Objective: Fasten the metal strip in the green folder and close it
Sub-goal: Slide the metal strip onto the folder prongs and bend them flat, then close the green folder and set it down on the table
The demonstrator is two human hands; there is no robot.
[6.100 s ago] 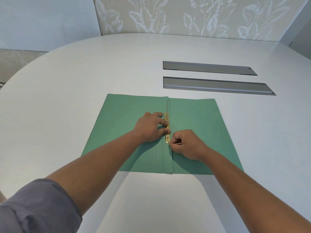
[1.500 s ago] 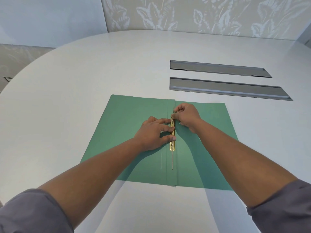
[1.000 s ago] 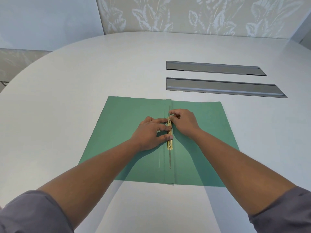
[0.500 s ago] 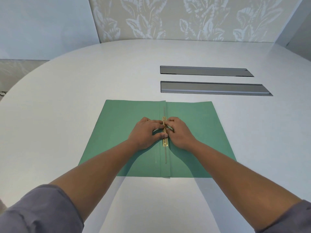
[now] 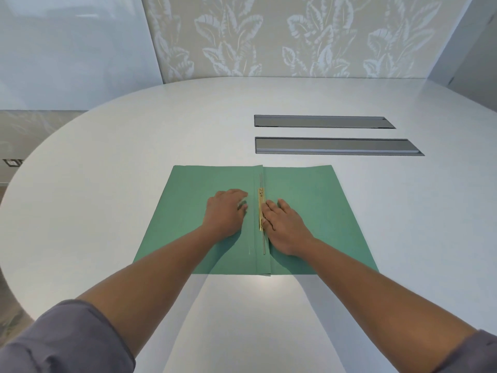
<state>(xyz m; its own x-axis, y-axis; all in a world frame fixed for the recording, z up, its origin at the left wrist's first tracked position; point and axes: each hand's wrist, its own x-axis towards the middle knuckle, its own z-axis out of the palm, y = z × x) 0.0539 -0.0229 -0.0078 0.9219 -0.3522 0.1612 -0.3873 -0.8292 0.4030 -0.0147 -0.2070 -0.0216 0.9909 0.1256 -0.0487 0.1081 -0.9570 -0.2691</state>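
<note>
The green folder [image 5: 317,211] lies open and flat on the white table, its spine running away from me. A brass metal strip [image 5: 260,195] lies along the spine, with thin silver prongs flat above and below it. My left hand [image 5: 226,214] rests palm down on the left flap, fingers loosely curled, a little apart from the strip. My right hand [image 5: 282,224] lies flat on the right flap with its fingertips touching the strip's right edge. Neither hand holds anything.
Two long grey recessed slots [image 5: 322,121] [image 5: 336,146] sit in the white table [image 5: 107,170] beyond the folder to the right. A leaf-patterned wall stands behind the table's far edge.
My left hand has slid left off the strip onto the left flap. My right hand has let go of the strip's top end and flattened beside it. Both prongs now lie flat.
</note>
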